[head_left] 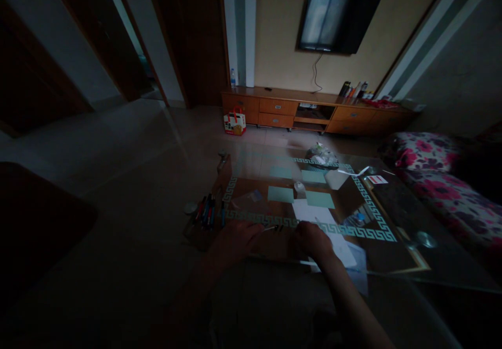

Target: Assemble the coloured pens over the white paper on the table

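Observation:
My left hand (240,235) is closed over the near edge of a glass-topped table (376,263). From its fingertips a slim pale stick (270,228) points right; the dim light hides its exact kind. Two small dark pieces (278,228) lie just past its tip. My right hand (315,240) is curled with the knuckles up, near white paper sheets (345,249); what its fingers hold, if anything, is hidden. Left of my left hand lies a pile of pens (207,213) with dark, red and blue barrels.
A clear plastic bag (321,155) sits at the table's far side. A small translucent cup-like thing (299,187) stands mid-table. To the right is a flower-patterned sofa (435,176). Beyond the table, a carton bag (235,123) stands before a wooden cabinet (278,107).

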Tool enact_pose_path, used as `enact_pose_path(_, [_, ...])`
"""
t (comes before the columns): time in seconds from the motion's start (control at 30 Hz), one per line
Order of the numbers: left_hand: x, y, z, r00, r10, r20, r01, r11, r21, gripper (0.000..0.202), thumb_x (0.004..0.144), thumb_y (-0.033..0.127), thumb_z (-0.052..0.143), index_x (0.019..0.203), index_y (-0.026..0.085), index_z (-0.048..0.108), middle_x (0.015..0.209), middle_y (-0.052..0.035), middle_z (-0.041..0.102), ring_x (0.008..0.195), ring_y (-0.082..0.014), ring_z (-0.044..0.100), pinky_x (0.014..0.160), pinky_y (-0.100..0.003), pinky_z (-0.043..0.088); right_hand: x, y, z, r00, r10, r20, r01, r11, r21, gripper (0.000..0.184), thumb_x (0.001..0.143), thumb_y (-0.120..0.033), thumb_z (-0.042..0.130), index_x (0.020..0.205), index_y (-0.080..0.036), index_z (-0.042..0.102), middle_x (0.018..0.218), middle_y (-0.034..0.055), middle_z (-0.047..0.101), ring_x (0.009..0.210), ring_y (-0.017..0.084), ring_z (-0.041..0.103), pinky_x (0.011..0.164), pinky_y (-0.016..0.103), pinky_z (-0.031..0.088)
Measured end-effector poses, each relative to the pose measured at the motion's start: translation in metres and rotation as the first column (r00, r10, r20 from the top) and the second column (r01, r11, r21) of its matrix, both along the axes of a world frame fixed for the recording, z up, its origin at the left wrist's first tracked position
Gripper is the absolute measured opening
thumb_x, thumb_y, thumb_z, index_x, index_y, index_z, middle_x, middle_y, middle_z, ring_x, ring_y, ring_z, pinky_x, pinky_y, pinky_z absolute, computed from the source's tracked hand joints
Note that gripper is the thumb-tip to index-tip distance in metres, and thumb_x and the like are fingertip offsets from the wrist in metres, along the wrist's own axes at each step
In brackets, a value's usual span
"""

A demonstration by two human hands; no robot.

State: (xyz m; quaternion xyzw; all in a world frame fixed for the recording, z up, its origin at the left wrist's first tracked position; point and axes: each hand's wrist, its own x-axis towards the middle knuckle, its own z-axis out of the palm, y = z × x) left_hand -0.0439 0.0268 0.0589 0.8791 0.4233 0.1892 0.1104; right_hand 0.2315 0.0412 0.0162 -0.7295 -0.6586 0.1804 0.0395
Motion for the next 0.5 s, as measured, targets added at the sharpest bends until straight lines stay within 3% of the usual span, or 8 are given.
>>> enact_pose_path(0.1, [0.000, -0.001, 0.000, 1.000, 0.006, -0.015, -0.006, 1.000, 0.014, 0.025, 0.098, 0.027, 0.046, 0.114, 0.024, 0.065, 0.096, -0.0043, 0.070, 0.084, -0.0171, 0.066, 0.077, -0.029, 0.052, 0.000, 0.002, 0.014, 0.976, -0.037, -0.215, 0.079, 0.979, 0.188, 0.021, 0.090, -0.034, 0.051, 0.090, -0.020, 0.067, 0.088, 0.0093, 0.072, 0.082, 0.021, 0.066, 0.072, 0.029, 0.044])
enact_pose_path(0.2, [0.001, -0.001, 0.000, 0.999, 0.014, -0.033, -0.014, 1.000, 0.007, 0.026, 0.098, 0.027, 0.046, 0.115, 0.025, 0.064, 0.096, -0.0044, 0.070, 0.084, -0.0171, 0.065, 0.076, -0.028, 0.051, -0.006, 0.004, 0.030, 0.865, 0.061, -0.498, 0.102, 0.951, 0.293, 0.026, 0.090, -0.040, 0.052, 0.091, -0.019, 0.066, 0.086, 0.0065, 0.071, 0.073, 0.018, 0.064, 0.068, 0.028, 0.046])
enact_pose_path(0.37, [0.002, 0.001, -0.001, 0.999, -0.004, -0.037, 0.003, 1.000, -0.021, 0.028, 0.097, 0.025, 0.046, 0.121, 0.027, 0.062, 0.096, -0.0039, 0.070, 0.087, -0.0180, 0.065, 0.079, -0.031, 0.052, -0.025, -0.002, 0.045, 0.575, 0.216, -0.790, -0.081, 0.975, 0.207, 0.030, 0.088, -0.045, 0.058, 0.091, -0.017, 0.068, 0.083, 0.0039, 0.070, 0.077, 0.017, 0.063, 0.070, 0.028, 0.049])
enact_pose_path(0.43, [0.002, 0.001, 0.000, 0.999, -0.015, -0.041, 0.013, 0.999, -0.037, 0.031, 0.096, 0.023, 0.047, 0.124, 0.028, 0.060, 0.097, -0.0039, 0.070, 0.088, -0.0187, 0.065, 0.079, -0.032, 0.052, -0.031, -0.005, 0.048, 0.512, 0.224, -0.829, -0.144, 0.974, 0.174, 0.028, 0.086, -0.044, 0.061, 0.093, -0.018, 0.069, 0.088, 0.0037, 0.071, 0.082, 0.017, 0.065, 0.075, 0.029, 0.051])
enact_pose_path(0.5, [0.002, 0.000, 0.001, 0.999, -0.023, -0.039, 0.021, 0.999, -0.045, 0.033, 0.095, 0.022, 0.049, 0.126, 0.028, 0.059, 0.098, -0.0040, 0.069, 0.089, -0.0189, 0.065, 0.079, -0.032, 0.053, -0.034, -0.008, 0.050, 0.501, 0.216, -0.838, -0.163, 0.975, 0.154, 0.026, 0.083, -0.043, 0.064, 0.093, -0.019, 0.069, 0.090, 0.0036, 0.072, 0.083, 0.017, 0.066, 0.076, 0.031, 0.052])
